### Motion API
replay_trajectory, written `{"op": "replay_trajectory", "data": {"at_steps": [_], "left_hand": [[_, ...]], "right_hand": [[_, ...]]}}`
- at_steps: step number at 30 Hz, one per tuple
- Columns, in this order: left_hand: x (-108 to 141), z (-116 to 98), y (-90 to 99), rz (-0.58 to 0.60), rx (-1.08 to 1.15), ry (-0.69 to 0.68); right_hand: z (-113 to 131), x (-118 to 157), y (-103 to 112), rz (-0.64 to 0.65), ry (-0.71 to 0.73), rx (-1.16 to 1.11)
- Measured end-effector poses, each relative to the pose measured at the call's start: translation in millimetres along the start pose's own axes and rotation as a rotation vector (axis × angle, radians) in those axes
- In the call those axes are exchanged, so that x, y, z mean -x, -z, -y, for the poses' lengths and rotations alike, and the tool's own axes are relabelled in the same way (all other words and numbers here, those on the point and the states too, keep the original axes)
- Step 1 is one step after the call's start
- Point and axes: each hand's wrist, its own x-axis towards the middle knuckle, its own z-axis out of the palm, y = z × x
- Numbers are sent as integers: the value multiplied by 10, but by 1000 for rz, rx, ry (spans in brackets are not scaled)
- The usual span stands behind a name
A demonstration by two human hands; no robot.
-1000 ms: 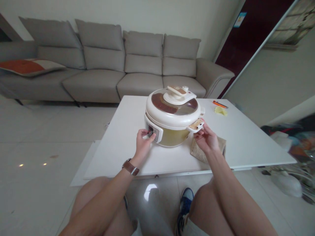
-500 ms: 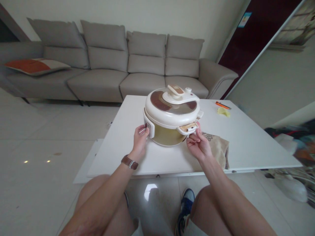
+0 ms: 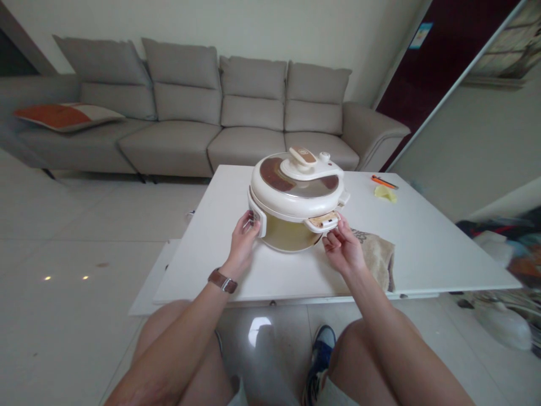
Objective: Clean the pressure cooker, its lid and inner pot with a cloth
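A white electric pressure cooker [image 3: 291, 208] with a gold-coloured body stands on the white table [image 3: 426, 242], its lid [image 3: 310, 177] on top. At its left side, my left hand [image 3: 245, 237] has curled fingers against the edge of the control panel [image 3: 258, 217]; part of the fingertips is hidden. My right hand [image 3: 344, 245] pinches the stained side handle [image 3: 323, 221] with thumb and fingers. Behind the right wrist, a beige towel [image 3: 378, 259] lies folded on the table.
An orange utility knife [image 3: 384, 182] and a crumpled yellow piece [image 3: 385, 194] lie at the table's back right. Beyond the table is a grey sofa [image 3: 249, 141] with an orange and white cushion [image 3: 63, 115]. Bags and clutter [image 3: 507, 248] sit on the right.
The view has shifted very slightly, moving everything a little right and down. Both hands stay at the same places on the cooker, which has not visibly moved on the table.
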Motion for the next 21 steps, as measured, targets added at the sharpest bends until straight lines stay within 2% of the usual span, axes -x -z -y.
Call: {"op": "replay_trajectory", "data": {"at_steps": [6,13,21], "left_hand": [[-12,21,12,12,-44,-47],[115,0,-78,-71,-315,-341],[301,126,-159,-95,-373,-424]], "right_hand": [[6,0,-14,-27,-10,15],[2,2,-11,-36,-9,14],[-1,-10,-4,-48,-8,16]]}}
